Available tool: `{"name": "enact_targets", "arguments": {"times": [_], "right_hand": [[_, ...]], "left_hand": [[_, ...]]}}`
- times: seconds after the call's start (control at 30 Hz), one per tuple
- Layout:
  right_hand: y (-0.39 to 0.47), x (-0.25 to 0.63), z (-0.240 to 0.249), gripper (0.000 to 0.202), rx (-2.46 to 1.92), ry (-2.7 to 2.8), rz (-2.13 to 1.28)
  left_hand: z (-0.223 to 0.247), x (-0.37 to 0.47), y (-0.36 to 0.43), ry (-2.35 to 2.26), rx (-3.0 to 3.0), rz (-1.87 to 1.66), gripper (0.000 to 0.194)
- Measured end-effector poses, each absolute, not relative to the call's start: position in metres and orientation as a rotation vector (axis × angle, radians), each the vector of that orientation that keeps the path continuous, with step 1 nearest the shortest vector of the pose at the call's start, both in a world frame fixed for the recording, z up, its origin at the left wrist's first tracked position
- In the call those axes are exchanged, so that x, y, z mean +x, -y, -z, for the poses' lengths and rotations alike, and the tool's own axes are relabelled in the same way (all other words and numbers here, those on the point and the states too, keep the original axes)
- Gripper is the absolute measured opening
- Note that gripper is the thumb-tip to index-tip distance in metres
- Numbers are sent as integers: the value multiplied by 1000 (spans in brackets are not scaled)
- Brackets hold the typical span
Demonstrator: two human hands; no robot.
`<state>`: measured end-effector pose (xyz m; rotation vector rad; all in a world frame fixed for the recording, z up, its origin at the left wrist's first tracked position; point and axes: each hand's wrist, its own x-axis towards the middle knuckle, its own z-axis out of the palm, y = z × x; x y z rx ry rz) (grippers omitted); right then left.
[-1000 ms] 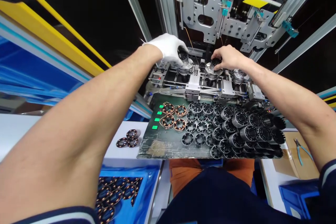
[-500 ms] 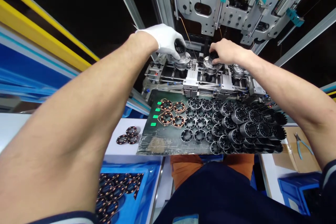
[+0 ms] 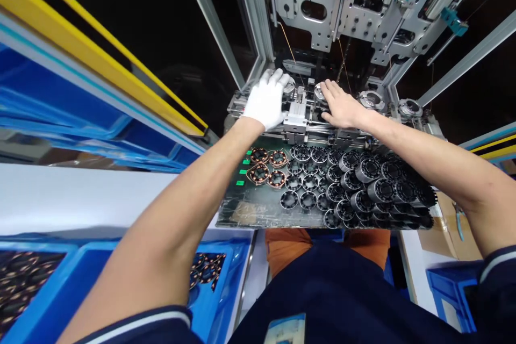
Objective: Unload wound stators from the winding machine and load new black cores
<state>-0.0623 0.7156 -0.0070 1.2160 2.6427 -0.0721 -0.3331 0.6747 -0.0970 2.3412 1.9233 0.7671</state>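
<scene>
My left hand (image 3: 266, 99), in a white glove, lies flat with its fingers stretched over the leftmost round metal fixture (image 3: 289, 85) of the winding machine. Bare, my right hand (image 3: 339, 105) rests palm down, fingers extended, on the second round fixture (image 3: 319, 91). Both hands are open, and they cover most of these two fixtures, so whatever is under the palms is hidden. Two more round fixtures, one here (image 3: 371, 100), stand uncovered to the right. Thin copper wire (image 3: 287, 40) runs down from the machine's upper plate (image 3: 322, 8) between and beside my hands.
On the dark green board (image 3: 274, 217) before the machine sit several copper-wound stators (image 3: 258, 173) and stacks of black unwound stator cores (image 3: 368, 169). Blue bins (image 3: 226, 279) of wound stators stand at the lower left. Pliers (image 3: 458, 221) lie on a cardboard box (image 3: 441, 231) at right.
Both hands have gone from curled around black cores at the fixtures to lying flat over them. My left forearm has swung to the right, and the view has shifted slightly.
</scene>
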Motion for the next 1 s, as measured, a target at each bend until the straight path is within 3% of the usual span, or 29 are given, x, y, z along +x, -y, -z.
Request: {"name": "enact_targets", "arguments": {"times": [0.13,0.23,0.27,0.33,0.37,0.43,0.53,0.63,0.7,0.8,0.87,1.0], "right_hand": [[-685,-69,-30,99,1205,-2545,-15],[-612,-61,-60,71,1031,-2755,-182],[-580,-54,-63,58,968,-2780,-225],[-518,-38,-53,42,763,-2812,-198],[-491,-31,-41,42,698,-2874,-153],[-453,-22,-8,30,664,-2949,-89],[-438,-26,45,41,746,-2748,-83],[-448,-40,79,49,763,-2663,-82],[-453,-45,85,49,735,-2688,-87],[-448,-35,68,44,735,-2767,-69],[-442,-18,42,36,800,-2824,-21],[-448,28,-27,33,1010,-2837,387]], "left_hand": [[70,-342,-674,-1931,2285,-565,116],[62,-348,-632,-2042,2149,-717,130],[66,-344,-606,-2034,2192,-842,114],[81,-328,-541,-1670,2477,-1463,90],[91,-316,-505,-1522,2546,-1548,78],[112,-291,-439,-1550,2566,-1343,49],[139,-261,-380,-1775,2583,-882,34],[160,-254,-368,-1801,2606,-737,34],[167,-258,-372,-1765,2603,-765,21],[162,-265,-378,-1720,2617,-884,18],[149,-268,-379,-1625,2643,-1162,10],[106,-275,-390,-1551,2257,-1629,31]]}}
